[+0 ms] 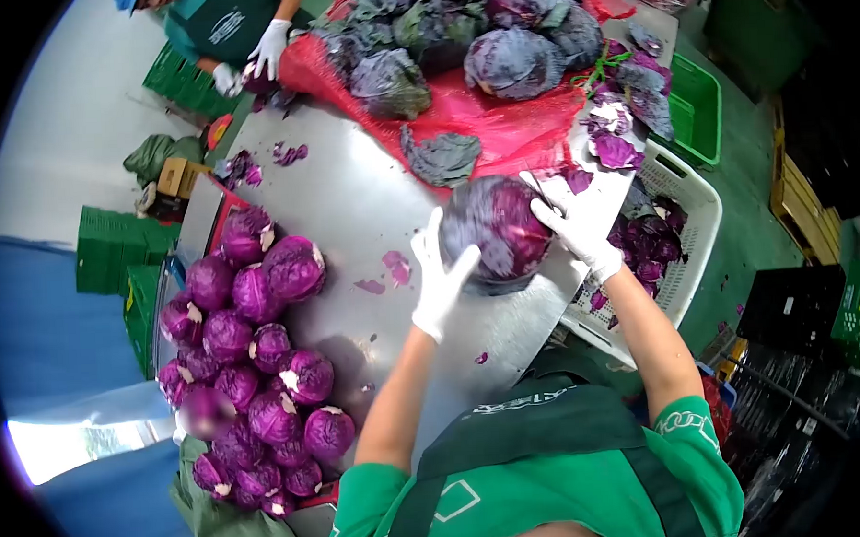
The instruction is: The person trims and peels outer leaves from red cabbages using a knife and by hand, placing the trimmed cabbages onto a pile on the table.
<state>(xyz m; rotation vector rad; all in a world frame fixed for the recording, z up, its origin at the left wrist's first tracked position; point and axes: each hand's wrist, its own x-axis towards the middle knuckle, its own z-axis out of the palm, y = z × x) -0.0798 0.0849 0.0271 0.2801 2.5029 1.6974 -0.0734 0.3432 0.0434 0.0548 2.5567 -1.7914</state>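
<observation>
A large red cabbage [498, 229], dark and with dull outer leaves, is between my gloved hands over the metal table [395, 337]. My left hand [439, 280] holds it from the left, thumb over its near side and fingers spread along its edge. On the other side, my right hand [579, 225] has its thumb and fingers closed at the cabbage's upper right edge, around a dark leaf edge. Just behind the cabbage lies a loose outer leaf [441, 158]. Both hands wear white gloves.
Trimmed purple cabbages [229, 335] are piled at the left. Untrimmed heads [514, 63] rest on a red mesh bag [530, 130] at the back. A white crate [702, 242] with leaf scraps stands at the right, near a green crate [697, 108]. Another person's gloved hand [270, 50] works at the far left.
</observation>
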